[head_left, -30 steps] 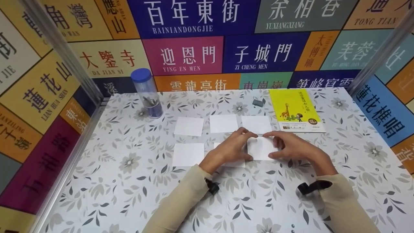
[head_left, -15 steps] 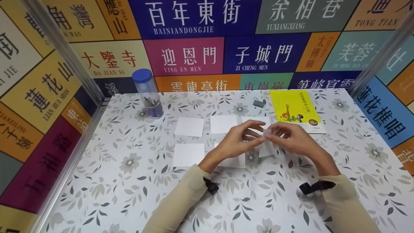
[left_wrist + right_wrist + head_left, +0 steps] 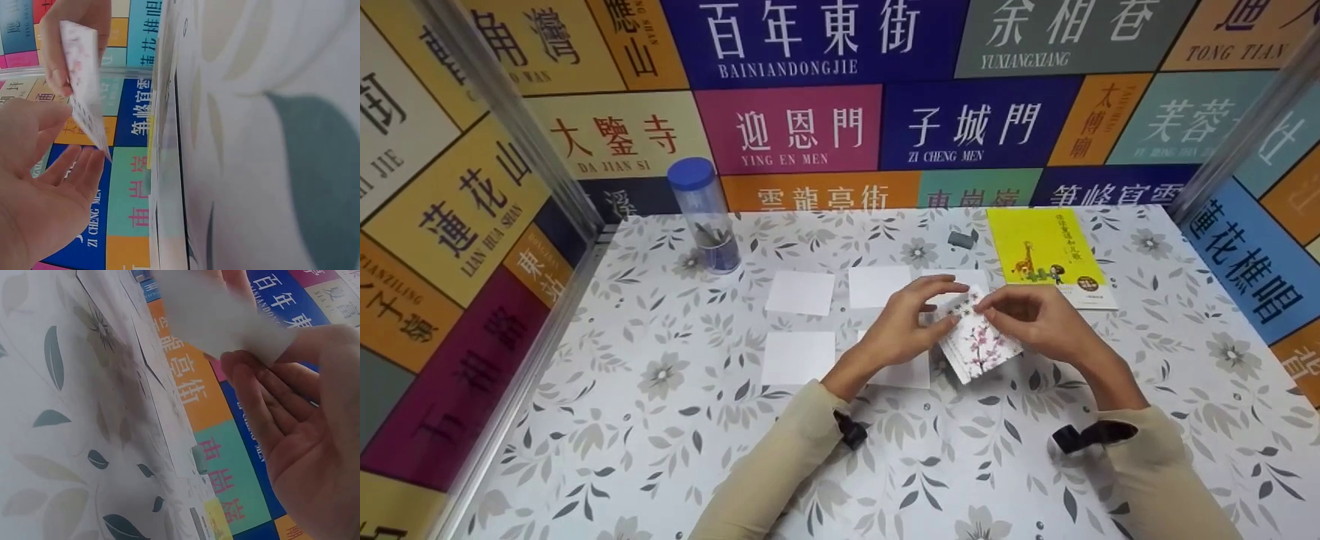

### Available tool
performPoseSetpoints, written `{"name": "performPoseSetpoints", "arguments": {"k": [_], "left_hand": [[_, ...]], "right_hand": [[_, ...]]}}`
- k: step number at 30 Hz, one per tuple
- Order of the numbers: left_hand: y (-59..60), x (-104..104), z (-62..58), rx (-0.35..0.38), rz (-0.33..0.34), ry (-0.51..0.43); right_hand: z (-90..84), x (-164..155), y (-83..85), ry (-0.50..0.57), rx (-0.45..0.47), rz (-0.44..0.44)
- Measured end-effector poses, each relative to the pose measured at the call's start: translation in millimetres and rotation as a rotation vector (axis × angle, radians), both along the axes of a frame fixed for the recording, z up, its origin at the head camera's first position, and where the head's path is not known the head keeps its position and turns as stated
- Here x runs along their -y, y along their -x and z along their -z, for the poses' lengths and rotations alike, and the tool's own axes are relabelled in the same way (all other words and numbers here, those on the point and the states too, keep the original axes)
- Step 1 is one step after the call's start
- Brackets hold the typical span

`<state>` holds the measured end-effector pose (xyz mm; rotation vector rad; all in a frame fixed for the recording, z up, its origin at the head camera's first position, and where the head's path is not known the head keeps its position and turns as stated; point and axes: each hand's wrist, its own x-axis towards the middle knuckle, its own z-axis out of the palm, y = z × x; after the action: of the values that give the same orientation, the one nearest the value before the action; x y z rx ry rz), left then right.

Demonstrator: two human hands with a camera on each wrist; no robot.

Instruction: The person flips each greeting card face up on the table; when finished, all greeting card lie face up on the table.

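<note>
A square card [image 3: 984,346] printed with pink blossoms is lifted and tilted above the table. My right hand [image 3: 1039,322] pinches its upper right edge between thumb and fingers. Its plain back shows in the right wrist view, where the card [image 3: 219,320] is blurred. My left hand [image 3: 900,322] is at the card's left edge, thumb right beside it and fingers loosely extended. In the left wrist view, the left hand [image 3: 50,185] has its palm and fingers spread near the card [image 3: 84,73]. One white card [image 3: 904,373] is partly hidden under the left forearm and hand.
Other white cards lie in rows, such as one at upper left [image 3: 799,292] and one at lower left [image 3: 799,358]. Behind them are a yellow booklet [image 3: 1046,244], a small grey block [image 3: 961,239] and a clear blue-lidded tube [image 3: 705,221]. Printed panels wall the table.
The lower right card was flat on the table with its white side up; the hands have lifted and turned it, so its blossom print now faces the head camera.
</note>
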<state>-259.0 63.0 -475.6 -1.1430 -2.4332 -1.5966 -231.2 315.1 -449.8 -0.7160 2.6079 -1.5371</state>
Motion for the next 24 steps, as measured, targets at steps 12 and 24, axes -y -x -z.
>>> {"name": "performPoseSetpoints", "arguments": {"k": [12, 24], "left_hand": [[-6.2, 1.9, 1.1, 0.194, 0.122, 0.141], [-6.0, 2.4, 4.2, 0.107, 0.027, 0.285]], "right_hand": [[16.4, -6.1, 7.8, -0.237, -0.003, 0.166], [34.5, -3.8, 13.8, -0.376, 0.059, 0.077]]}}
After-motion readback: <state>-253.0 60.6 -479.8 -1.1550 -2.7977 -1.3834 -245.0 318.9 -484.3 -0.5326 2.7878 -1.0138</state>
